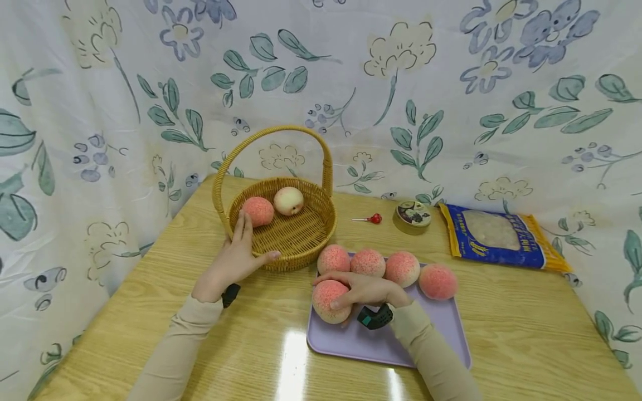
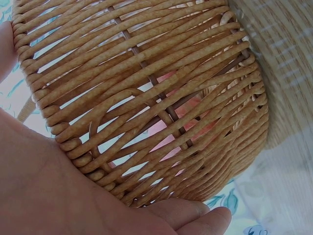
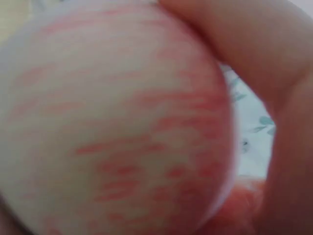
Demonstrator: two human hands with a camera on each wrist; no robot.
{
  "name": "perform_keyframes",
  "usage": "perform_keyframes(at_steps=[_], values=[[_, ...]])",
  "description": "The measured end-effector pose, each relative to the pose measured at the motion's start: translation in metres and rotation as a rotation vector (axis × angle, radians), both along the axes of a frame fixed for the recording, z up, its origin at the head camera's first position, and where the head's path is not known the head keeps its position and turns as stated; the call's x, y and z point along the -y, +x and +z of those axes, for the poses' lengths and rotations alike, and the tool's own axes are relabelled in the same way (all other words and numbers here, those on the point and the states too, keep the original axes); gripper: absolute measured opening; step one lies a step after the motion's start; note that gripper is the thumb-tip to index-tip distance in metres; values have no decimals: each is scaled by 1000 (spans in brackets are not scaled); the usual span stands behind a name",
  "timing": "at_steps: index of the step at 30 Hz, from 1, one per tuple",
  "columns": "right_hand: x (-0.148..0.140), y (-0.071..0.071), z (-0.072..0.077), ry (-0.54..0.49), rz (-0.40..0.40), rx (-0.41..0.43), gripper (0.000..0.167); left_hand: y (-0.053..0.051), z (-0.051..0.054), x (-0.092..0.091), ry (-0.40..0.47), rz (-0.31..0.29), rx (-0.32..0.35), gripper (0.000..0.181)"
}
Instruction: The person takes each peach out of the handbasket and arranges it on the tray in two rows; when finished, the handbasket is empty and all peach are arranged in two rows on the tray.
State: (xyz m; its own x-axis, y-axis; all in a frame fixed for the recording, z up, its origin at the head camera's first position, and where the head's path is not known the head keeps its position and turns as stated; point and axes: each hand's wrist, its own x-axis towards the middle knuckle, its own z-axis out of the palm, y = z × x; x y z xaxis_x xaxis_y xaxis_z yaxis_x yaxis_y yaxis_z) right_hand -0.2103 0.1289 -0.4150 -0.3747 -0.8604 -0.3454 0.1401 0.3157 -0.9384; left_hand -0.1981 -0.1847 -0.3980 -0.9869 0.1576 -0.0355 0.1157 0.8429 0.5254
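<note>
My right hand curls around a pink-speckled peach at the left side of a lilac tray. In the right wrist view the same peach, cream with red streaks, fills most of the picture. Several more peaches line the tray's far edge. My left hand lies against the near left rim of a woven basket, fingers extended, thumb spread along the front. The left wrist view has the palm beside the basket's slatted wall. Inside the basket sit a pink peach and a paler one.
The basket's tall handle arches over it. Behind the tray lie a red lollipop, a round tin and a blue-and-yellow packet. A flowered curtain hangs behind the wooden table.
</note>
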Motion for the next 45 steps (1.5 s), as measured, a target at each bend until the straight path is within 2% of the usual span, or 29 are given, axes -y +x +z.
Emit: perform_keyframes(at_steps=[1,4,11,18,23,28,33,37,41,45], values=[[1,1,-2,-10,-19,43,68,0,0,0,3,1,0,116],[7,5,-5,-13,-69,25,67,0,-1,1,3,5,-2,116],[20,19,3,132,-143,-131,66,0,-1,2,-12,6,-1,116],[11,25,14,290,-141,-305,61,0,0,-2,-15,-1,0,114],[8,25,17,353,-146,-386,57,0,0,-3,-14,-5,-1,114],[11,28,19,326,-161,-429,54,-1,-1,-2,-13,-2,-3,114],[10,30,24,317,-128,-594,54,-1,-2,-1,-12,4,-4,114],[5,26,31,355,-116,-675,56,-1,-2,-2,-7,4,-6,114],[-2,18,45,347,-182,-623,53,0,-1,-1,-5,8,-13,115],[-8,1,69,287,-249,-571,50,1,-1,-2,2,10,-9,115]])
